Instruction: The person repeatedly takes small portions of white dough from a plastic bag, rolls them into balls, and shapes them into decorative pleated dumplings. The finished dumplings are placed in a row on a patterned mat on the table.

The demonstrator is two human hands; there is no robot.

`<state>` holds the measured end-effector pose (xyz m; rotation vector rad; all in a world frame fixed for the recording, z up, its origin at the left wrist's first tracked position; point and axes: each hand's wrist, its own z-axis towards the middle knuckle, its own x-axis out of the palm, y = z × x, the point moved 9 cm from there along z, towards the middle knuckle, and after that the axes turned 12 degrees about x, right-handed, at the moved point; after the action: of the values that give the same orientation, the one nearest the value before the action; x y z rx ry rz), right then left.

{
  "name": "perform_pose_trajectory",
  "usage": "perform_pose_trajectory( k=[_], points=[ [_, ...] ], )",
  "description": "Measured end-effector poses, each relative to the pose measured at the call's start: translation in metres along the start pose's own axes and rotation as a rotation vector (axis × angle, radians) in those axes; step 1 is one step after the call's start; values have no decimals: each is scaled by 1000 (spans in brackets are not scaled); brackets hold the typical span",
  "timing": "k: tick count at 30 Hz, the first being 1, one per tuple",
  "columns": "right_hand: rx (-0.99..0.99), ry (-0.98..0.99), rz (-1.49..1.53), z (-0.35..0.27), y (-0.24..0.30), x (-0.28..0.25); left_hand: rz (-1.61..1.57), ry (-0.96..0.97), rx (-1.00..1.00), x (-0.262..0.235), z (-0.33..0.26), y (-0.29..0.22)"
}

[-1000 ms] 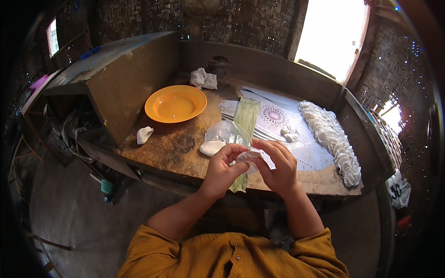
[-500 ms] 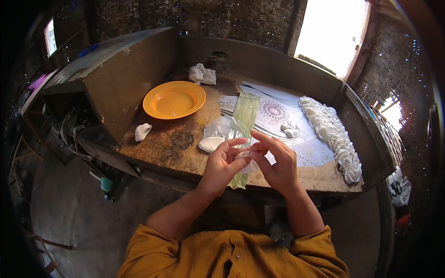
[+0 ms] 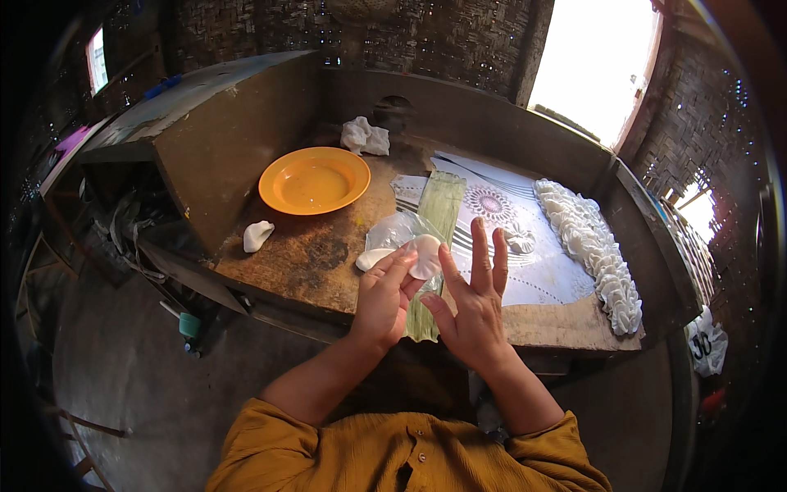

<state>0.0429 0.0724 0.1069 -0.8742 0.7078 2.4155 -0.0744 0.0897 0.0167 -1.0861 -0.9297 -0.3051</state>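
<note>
A thin, round white dough piece (image 3: pixel 425 257) is pinched in my left hand (image 3: pixel 384 297), its edge slightly wavy. Beside it my right hand (image 3: pixel 474 307) has its fingers spread, the index fingertip close to the dough's right edge; whether it touches I cannot tell. Below and behind the hands lies a green leaf strip (image 3: pixel 440 205). Clear plastic film (image 3: pixel 402 228) and a white dough lump (image 3: pixel 370 258) rest just left of the strip, the lump partly hidden by my left hand. A single pleated white piece (image 3: pixel 519 238) sits on the patterned sheet (image 3: pixel 545 275).
An orange plate (image 3: pixel 361 193) with some liquid stands at the left of the wooden table (image 3: pixel 246 271). Near it are a small white lump (image 3: pixel 258 236) and a crumpled white cloth or bag (image 3: pixel 365 137). Overlapping rows of pleated white pieces (image 3: pixel 590 250) line the right side. Raised boards edge the table's back.
My hands have come apart. The right hand has let go and spread its fingers, while the left now holds the flat dough piece up in view. The view has shifted slightly.
</note>
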Motion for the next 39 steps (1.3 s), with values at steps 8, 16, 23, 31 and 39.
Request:
perform_pose_trajectory(
  k=[8,16,23,31,39],
  points=[
    [53,43,-77,4,0,18,-96,8,-80,10,-3,6],
    [244,53,369,28,-81,15,-206,308,-225,45,-10,8],
    [799,185,890,37,-237,14,-219,71,-43,-16,32,-14],
    [184,127,-392,53,-271,15,-376,39,-75,-47,42,-3],
    [1126,103,377,35,-360,31,-403,84,-117,-47,40,0]
  ],
)
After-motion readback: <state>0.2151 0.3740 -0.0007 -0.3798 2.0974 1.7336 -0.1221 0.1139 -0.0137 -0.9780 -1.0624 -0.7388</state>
